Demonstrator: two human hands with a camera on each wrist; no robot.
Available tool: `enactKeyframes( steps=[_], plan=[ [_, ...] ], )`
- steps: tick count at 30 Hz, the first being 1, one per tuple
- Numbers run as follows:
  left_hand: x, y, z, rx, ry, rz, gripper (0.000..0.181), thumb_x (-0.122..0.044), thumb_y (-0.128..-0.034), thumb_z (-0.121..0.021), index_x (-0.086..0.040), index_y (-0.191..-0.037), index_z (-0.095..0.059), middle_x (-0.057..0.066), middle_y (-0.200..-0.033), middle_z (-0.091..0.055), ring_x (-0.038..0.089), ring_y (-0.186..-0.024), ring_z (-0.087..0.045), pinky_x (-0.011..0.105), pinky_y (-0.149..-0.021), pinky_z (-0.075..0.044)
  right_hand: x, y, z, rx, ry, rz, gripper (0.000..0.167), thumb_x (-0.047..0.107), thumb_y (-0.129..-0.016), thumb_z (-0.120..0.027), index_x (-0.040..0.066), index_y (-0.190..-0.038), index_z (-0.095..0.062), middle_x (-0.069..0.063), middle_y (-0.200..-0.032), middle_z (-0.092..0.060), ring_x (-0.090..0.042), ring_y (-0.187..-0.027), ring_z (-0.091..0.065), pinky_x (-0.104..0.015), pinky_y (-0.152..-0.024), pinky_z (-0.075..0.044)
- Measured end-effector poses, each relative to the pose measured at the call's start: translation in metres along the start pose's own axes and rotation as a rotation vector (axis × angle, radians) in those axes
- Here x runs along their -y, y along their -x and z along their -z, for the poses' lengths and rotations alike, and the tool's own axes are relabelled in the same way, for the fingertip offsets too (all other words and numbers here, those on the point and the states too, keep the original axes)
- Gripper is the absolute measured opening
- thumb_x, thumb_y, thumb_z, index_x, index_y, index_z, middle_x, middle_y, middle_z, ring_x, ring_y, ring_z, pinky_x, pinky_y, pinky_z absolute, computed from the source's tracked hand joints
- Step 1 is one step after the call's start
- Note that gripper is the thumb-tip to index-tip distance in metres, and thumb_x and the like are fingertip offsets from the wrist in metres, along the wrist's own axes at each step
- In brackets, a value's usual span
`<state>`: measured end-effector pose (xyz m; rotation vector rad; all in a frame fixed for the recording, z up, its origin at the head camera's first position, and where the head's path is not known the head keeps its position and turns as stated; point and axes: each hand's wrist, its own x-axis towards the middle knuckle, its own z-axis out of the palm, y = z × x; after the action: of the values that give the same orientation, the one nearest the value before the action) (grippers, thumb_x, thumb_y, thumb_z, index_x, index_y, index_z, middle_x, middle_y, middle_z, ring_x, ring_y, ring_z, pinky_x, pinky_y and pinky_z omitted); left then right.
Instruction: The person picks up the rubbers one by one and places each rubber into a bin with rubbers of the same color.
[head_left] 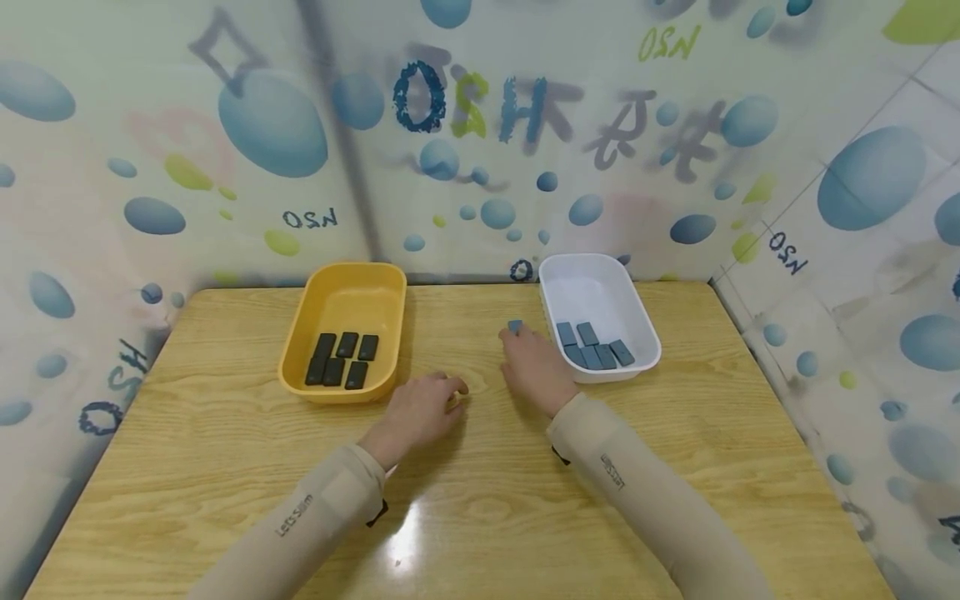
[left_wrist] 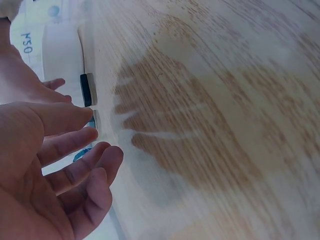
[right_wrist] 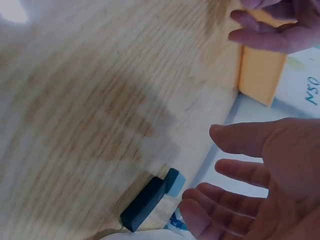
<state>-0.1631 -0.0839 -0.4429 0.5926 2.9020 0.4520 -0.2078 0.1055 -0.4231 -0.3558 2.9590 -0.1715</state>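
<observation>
My right hand (head_left: 536, 367) hovers by the left side of the white tub (head_left: 648, 346), fingers loosely bent and holding nothing. Close to its fingertips, a small blue block (right_wrist: 174, 183) and a longer black block (right_wrist: 143, 204) stand on the table, end to end; the head view shows only the blue block (head_left: 515, 325), as the hand hides the black one. My left hand (head_left: 423, 408) hangs over the table just right of the yellow tub (head_left: 287, 371), fingers relaxed with nothing between them.
Several black blocks (head_left: 333, 372) lie in the yellow tub, and several blue blocks (head_left: 587, 334) in the white tub. The wooden table (head_left: 480, 517) ends at a patterned wall (head_left: 480, 192) behind both tubs. Another wall (head_left: 862, 275) runs along the right edge.
</observation>
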Motion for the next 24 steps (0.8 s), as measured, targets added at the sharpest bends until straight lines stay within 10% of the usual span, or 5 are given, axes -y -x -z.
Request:
enactKeyframes(
  steps=[24],
  plan=[
    [0.001, 0.002, 0.000, -0.022, 0.009, -0.011, 0.022, -0.026, -0.0877, -0.071, -0.020, -0.108, -0.071, 0.000, -0.089, -0.066, 0.014, -0.074, -0.060, 0.033, -0.058, -0.048, 0.000, -0.046, -0.013, 0.054, 0.115, -0.117, 0.036, 0.015, -0.098, -0.052, 0.010, -0.134, -0.051, -0.021, -0.120, -0.053, -0.035, -0.111, -0.058, -0.050, -0.085, -0.054]
  ],
)
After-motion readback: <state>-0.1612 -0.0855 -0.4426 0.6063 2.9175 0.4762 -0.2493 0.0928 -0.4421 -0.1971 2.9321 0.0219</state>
